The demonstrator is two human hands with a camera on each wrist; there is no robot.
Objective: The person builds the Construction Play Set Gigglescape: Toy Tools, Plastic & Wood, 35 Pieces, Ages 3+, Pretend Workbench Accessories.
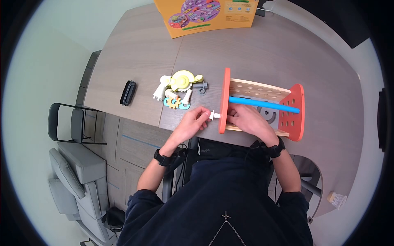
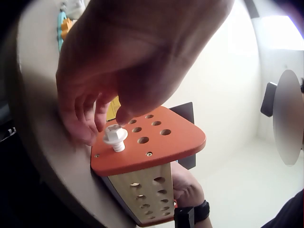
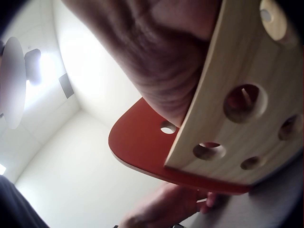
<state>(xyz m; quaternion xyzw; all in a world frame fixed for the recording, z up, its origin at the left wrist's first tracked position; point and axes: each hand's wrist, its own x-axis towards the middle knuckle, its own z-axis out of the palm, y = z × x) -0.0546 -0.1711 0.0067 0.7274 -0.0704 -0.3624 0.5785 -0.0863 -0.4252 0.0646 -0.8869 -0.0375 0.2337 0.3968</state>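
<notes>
A white plastic bolt with a hexagonal head and a round collar stands out from the outer face of the red perforated end panel, its threaded shank against the panel; how far it enters a hole cannot be told. The left hand has its fingers bent inward, thumb and forefinger lightly pinching the bolt's head. The right hand reaches inside the red-and-pale-wood frame box, near the same panel; its fingertips are hidden, so whether they hold anything cannot be told. A blue round rod runs lengthwise over that hand. The box sits near the close edge of the grey-brown wooden bench. Left of it lie a lime-yellow toothed half-disc, a grey bolt, an orange-yellow small gear on a turquoise strip, and, well apart, a black oblong case.
</notes>
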